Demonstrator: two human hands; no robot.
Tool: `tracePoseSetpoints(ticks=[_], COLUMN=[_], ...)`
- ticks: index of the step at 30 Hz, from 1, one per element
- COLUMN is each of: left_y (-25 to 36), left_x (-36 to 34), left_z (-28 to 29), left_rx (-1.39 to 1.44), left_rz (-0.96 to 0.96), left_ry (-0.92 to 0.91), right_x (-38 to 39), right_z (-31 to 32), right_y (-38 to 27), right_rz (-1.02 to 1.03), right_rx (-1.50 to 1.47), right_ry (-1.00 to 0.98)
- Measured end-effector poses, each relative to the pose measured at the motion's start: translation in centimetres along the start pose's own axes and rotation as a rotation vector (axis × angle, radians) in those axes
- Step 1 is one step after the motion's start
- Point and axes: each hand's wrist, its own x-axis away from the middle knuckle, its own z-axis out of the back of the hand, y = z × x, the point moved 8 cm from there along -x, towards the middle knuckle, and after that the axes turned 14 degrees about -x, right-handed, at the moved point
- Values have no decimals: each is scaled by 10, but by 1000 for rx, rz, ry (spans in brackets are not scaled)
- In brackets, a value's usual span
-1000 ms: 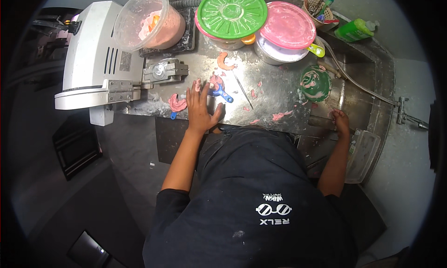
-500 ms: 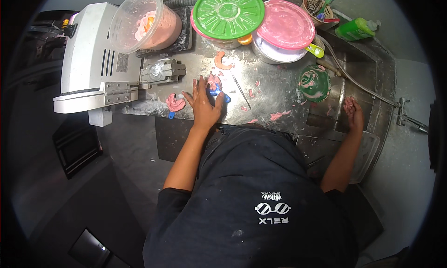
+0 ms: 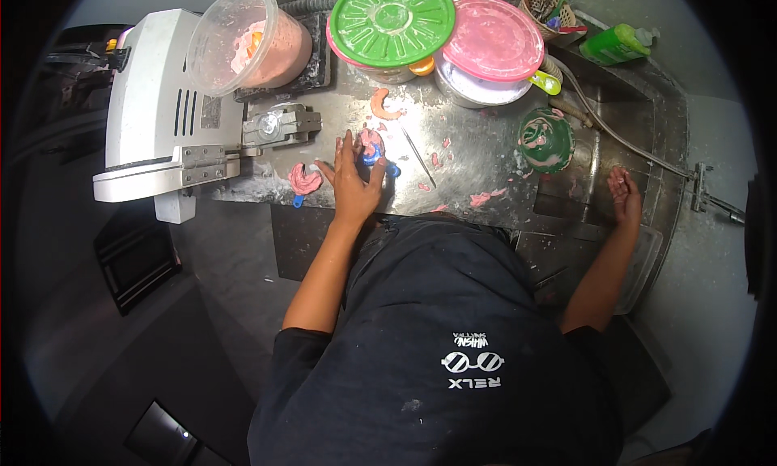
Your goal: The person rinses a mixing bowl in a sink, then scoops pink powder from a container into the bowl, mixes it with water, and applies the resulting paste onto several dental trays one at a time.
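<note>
My left hand is palm down on the metal counter with its fingers spread. It lies against a blue dental impression tray filled with pink impression material, the thumb side next to it; whether it touches the tray I cannot tell. A second pink-filled impression tray with a blue handle sits to the left. My right hand hovers over the sink at the right, fingers slightly curled and apart, with pinkish residue on the fingertips. Nothing is held in it. A green mixing bowl smeared with pink stands at the sink's left edge.
A thin metal tool and an orange horseshoe-shaped piece lie on the counter. Behind stand a clear tub, green-lidded tub and pink-lidded tub. A white machine is left; a hose crosses the sink.
My right hand has moved a little to the right over the sink. My left hand stays beside the tray. The whole view has shifted slightly.
</note>
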Motion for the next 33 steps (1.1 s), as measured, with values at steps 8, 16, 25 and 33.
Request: tracePoseSetpoints(ticks=[8,16,25,33], left_y=[-14,-16,-20,-41], left_x=[3,4,4,3], left_z=[-8,-2,22,45], left_rx=[163,272,349,599], left_rz=[91,86,39,65], left_ry=[-56,-27,103,165], right_x=[15,-3,-4,-13], right_z=[-22,5,41,29], right_y=[-82,-110,-141,-134], right_rz=[311,328,521,464], right_rx=[-700,-1122,-1179,-947], right_ry=[-193,-353,-311,-486])
